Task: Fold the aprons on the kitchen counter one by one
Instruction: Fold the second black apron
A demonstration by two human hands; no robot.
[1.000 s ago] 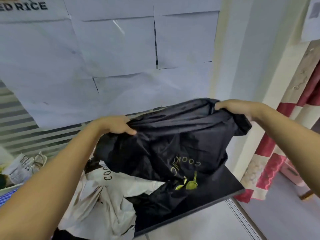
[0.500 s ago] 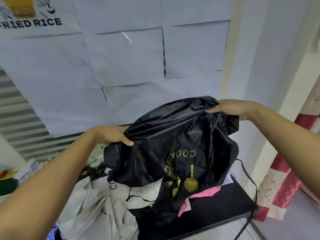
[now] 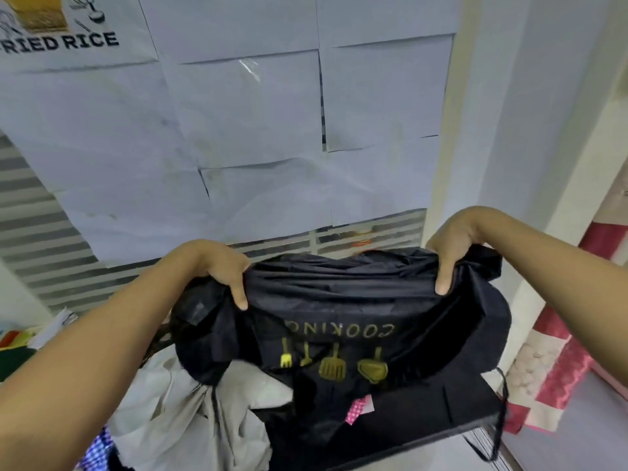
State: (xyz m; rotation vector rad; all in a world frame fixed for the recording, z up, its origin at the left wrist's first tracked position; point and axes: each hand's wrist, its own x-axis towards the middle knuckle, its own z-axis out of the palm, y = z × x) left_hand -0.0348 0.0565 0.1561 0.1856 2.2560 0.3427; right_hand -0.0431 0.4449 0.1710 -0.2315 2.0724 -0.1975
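Opened out since a moment ago so its COOKING print shows whole, the black apron [image 3: 339,311] hangs stretched over the tabletop [image 3: 469,416], left hand [image 3: 217,266] and right hand [image 3: 455,246] each pinching its upper edge, so I judge I am spreading it and must next lay it flat.

Poster [image 3: 57,39]: eleven o'clock, cut off at the edge.
My left hand [image 3: 217,266], right hand [image 3: 455,246]: fingers hidden behind black apron [image 3: 339,300].

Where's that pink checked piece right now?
Head view, lower centre: the pink checked piece pokes out beneath the black apron, on the dark counter, right of the pale apron.
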